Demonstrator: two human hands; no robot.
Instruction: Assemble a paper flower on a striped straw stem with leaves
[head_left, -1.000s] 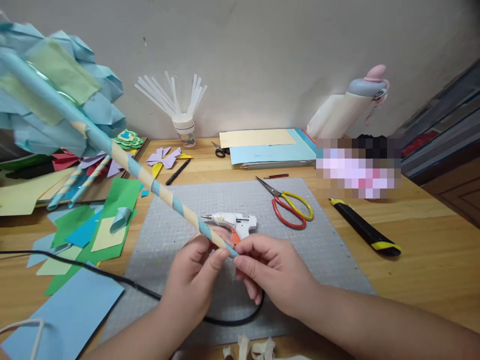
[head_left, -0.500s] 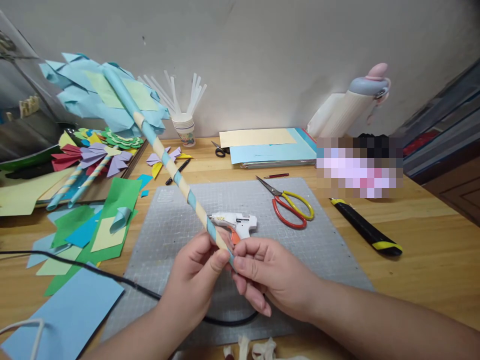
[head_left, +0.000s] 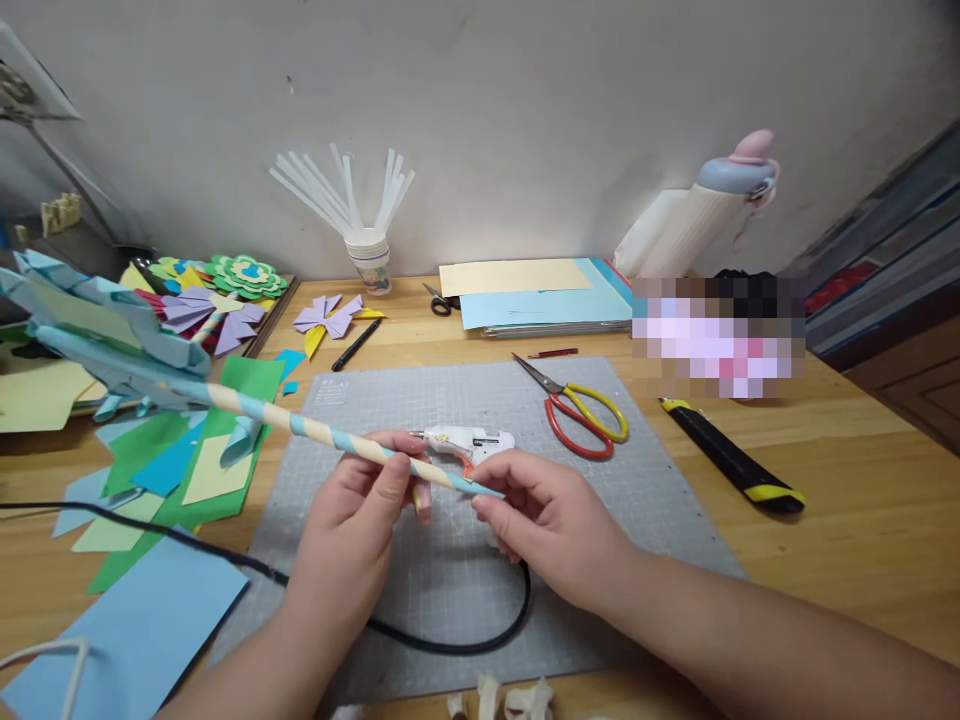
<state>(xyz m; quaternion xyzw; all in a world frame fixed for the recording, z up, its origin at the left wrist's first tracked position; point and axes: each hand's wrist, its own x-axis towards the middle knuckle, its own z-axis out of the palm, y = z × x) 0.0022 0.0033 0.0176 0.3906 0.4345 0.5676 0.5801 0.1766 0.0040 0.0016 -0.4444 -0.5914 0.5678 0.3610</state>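
Observation:
A rolled paper stick (head_left: 322, 432), striped spirally in light blue and cream, slants across my view above the cutting mat (head_left: 570, 600). At its far left end is a light blue folded-paper flower head (head_left: 112, 350), partly cut off by the frame. My left hand (head_left: 349, 525) is closed around the stick, thumb on top. Its pointed lower end lies between the thumb and fingers of my right hand (head_left: 551, 515). Behind my hands a white hot glue gun (head_left: 472, 440) with an orange trigger rests on the mat, partly covered.
Scissors (head_left: 574, 405) with red and yellow handles lie on the mat. A black and yellow utility knife (head_left: 735, 455) is to the right. Paper scraps (head_left: 157, 455) and a black cord (head_left: 187, 540) spread leftward. Straws stand in a paper cup (head_left: 371, 265) near the wall.
The stick has swung down from a steep slant to a nearly level one, taking the flower head down and left. My left hand has shifted left along it.

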